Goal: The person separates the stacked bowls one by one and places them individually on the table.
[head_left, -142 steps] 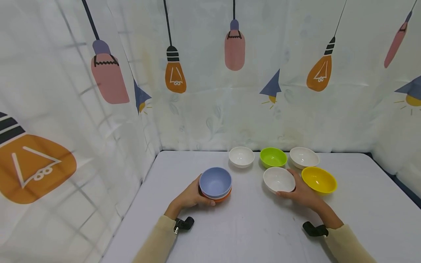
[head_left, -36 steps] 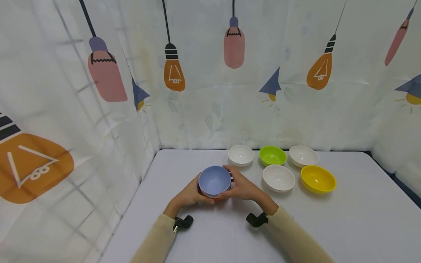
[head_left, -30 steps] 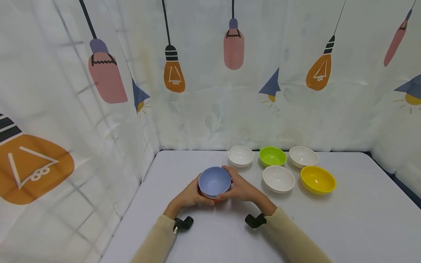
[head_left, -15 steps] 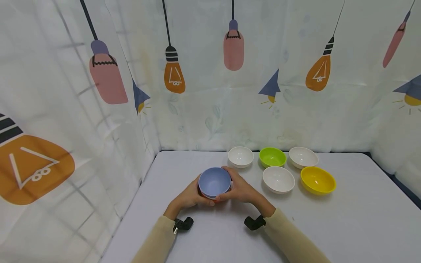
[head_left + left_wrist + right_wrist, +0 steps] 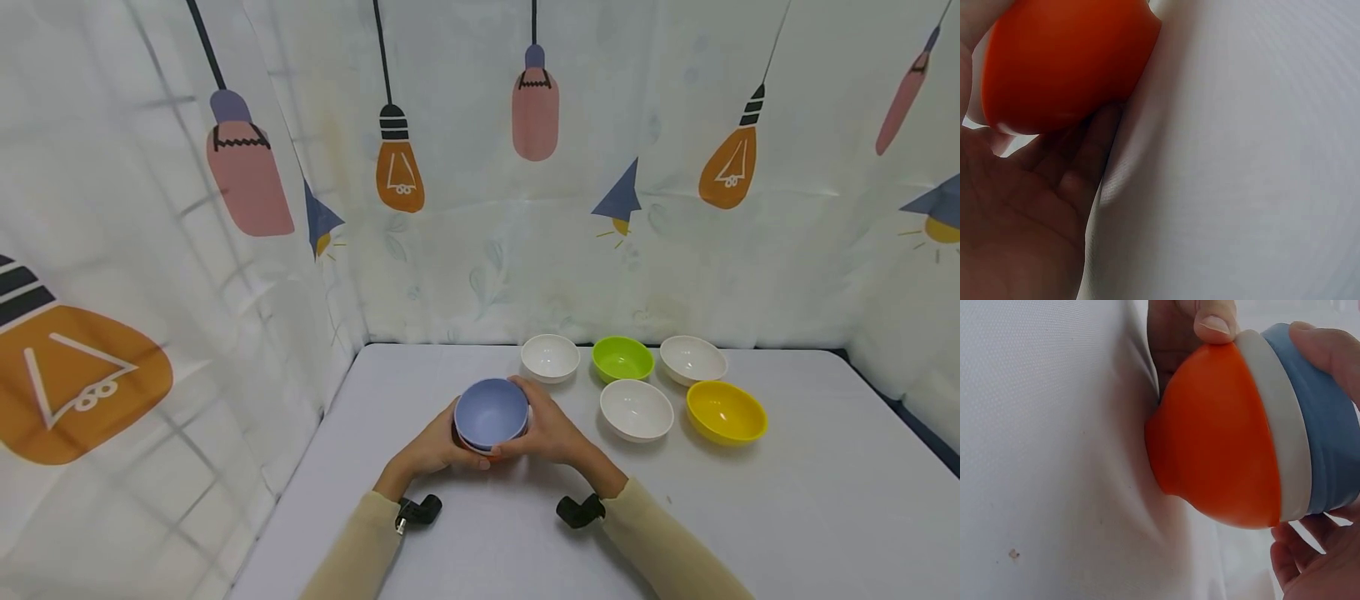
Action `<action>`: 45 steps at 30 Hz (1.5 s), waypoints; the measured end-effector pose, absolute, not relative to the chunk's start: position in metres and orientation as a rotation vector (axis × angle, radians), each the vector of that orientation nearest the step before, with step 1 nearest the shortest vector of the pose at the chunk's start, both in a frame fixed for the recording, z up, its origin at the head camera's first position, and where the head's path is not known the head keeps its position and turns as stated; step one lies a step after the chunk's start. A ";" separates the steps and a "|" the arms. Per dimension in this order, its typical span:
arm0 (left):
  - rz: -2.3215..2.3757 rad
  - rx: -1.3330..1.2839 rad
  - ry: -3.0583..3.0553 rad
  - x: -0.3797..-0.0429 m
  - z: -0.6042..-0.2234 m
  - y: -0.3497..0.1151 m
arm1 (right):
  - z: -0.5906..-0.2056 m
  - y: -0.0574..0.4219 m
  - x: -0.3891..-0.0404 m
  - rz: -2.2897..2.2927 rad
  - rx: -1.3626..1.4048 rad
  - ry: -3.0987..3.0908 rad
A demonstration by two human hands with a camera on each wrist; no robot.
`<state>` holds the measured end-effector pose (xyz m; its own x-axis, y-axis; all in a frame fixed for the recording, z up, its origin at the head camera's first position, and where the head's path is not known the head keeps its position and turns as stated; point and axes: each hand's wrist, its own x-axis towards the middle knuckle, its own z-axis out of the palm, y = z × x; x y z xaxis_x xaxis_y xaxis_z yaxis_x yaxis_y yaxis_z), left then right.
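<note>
A stack of nested bowls stands left of the table's middle: a blue bowl (image 5: 491, 412) on top, a white bowl (image 5: 1284, 431) under it, and an orange bowl (image 5: 1216, 440) at the bottom. My left hand (image 5: 432, 444) grips the stack low from the left, its thumb at the orange bowl's rim and fingers near its base. From the other side, my right hand (image 5: 553, 429) holds the blue bowl, thumb in front and fingers behind. In the right wrist view the three bands of colour sit close together. The blue bowl's interior shows nothing in it.
On the white table (image 5: 750, 517), right of the stack, are a small white bowl (image 5: 551, 358), a green bowl (image 5: 622, 359), another white bowl (image 5: 693, 360), a nearer white bowl (image 5: 637, 410) and a yellow bowl (image 5: 726, 412). A patterned curtain (image 5: 465, 250) hangs behind.
My right hand has left the nearer white bowl, moved left and taken hold of the blue bowl. Over the last half second the blue bowl has risen very slightly. My left hand stays put.
</note>
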<state>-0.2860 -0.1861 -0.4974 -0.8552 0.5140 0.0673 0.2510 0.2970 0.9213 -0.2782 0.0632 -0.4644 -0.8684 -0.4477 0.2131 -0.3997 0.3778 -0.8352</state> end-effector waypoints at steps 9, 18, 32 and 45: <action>1.581 0.682 2.329 -0.285 -0.495 -0.185 | -0.458 0.068 -0.279 -1.596 -0.809 2.585; 1.534 0.644 2.367 -0.286 -0.497 -0.186 | -0.451 0.075 -0.278 -1.608 -0.713 2.586; 1.527 0.646 2.375 -0.286 -0.497 -0.186 | -0.444 0.089 -0.282 -1.662 -0.644 2.579; 1.531 0.675 2.378 -0.287 -0.497 -0.186 | -0.436 0.105 -0.286 -1.700 -0.520 2.490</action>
<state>-0.2867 -0.1860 -0.4973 -0.8666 0.4963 0.0519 0.2526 0.3466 0.9034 -0.2859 0.1047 -0.4356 -0.9389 -0.3221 0.1213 -0.2303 0.3259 -0.9169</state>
